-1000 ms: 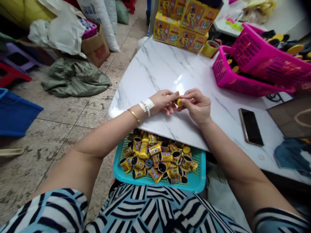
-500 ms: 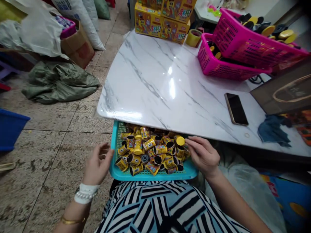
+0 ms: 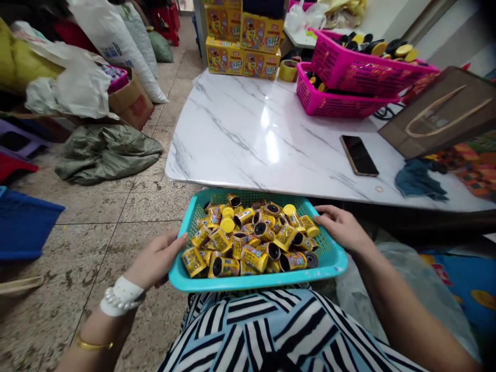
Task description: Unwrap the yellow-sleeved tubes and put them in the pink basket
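Note:
A turquoise basket (image 3: 248,283) rests at my lap, its far rim by the table's front edge. It holds several small yellow containers (image 3: 253,258), lying in all directions, some showing dark ends. My left hand (image 3: 157,258) grips the basket's left rim, thumb on top and the other fingers partly hidden below. On the right side, my right hand (image 3: 343,227) is closed on the basket's rim, with its fingertips at the edge beside the yellow containers.
The white marble table (image 3: 232,129) carries yellow boxes (image 3: 242,57), tape (image 3: 288,71), stacked pink baskets (image 3: 344,103), a phone (image 3: 359,155), a paper bag (image 3: 437,111) and a blue cloth (image 3: 420,178). A blue bin (image 3: 27,222) and green sack (image 3: 108,152) stand left.
The basket has come out from the table's edge, showing its far rim, and its contents have shifted. Both hands have closed on its rims. The view has tilted up slightly.

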